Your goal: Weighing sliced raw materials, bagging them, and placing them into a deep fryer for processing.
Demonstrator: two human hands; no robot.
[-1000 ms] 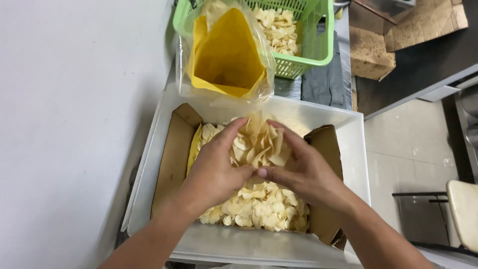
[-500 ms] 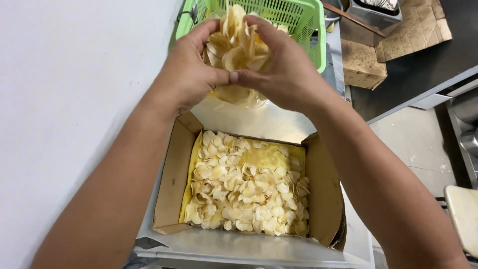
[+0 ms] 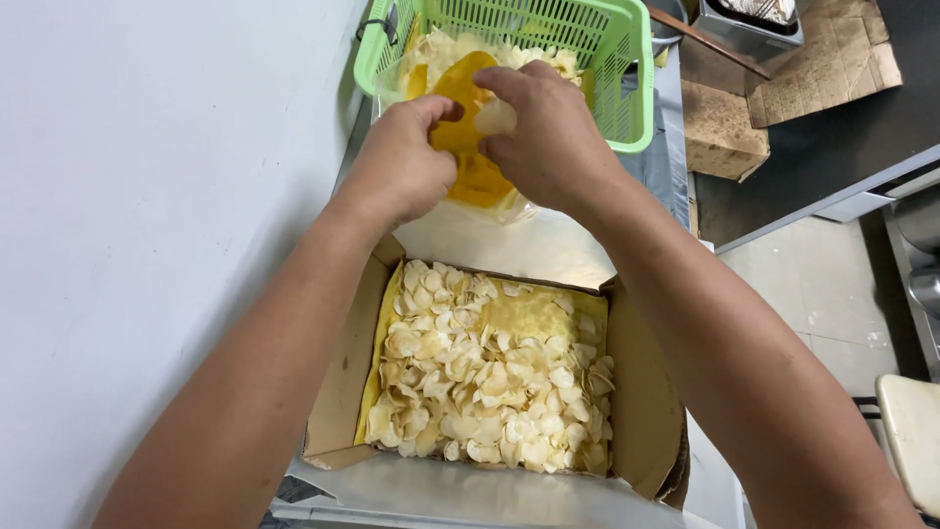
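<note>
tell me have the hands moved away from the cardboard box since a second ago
Yes. Both the left hand and right hand went up from the chips in the cardboard box to the yellow bag by the green basket.

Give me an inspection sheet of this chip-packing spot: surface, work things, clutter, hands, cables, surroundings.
Surface: pale metal tray under the box, beside a plain white wall.
Work things: open brown cardboard box with a yellow liner, filled with pale thin chips; clear plastic bag with yellow inside, open; green slotted plastic basket behind it, holding more chips.
Clutter: flattened brown cardboard pieces on the dark floor at right.
Hands: left hand and right hand at the bag's mouth, the right pinching a chip; whether the left grips the bag cannot be told.
Cables: nothing seen.
Surroundings: tiled floor; white stool edge at lower right.
</note>
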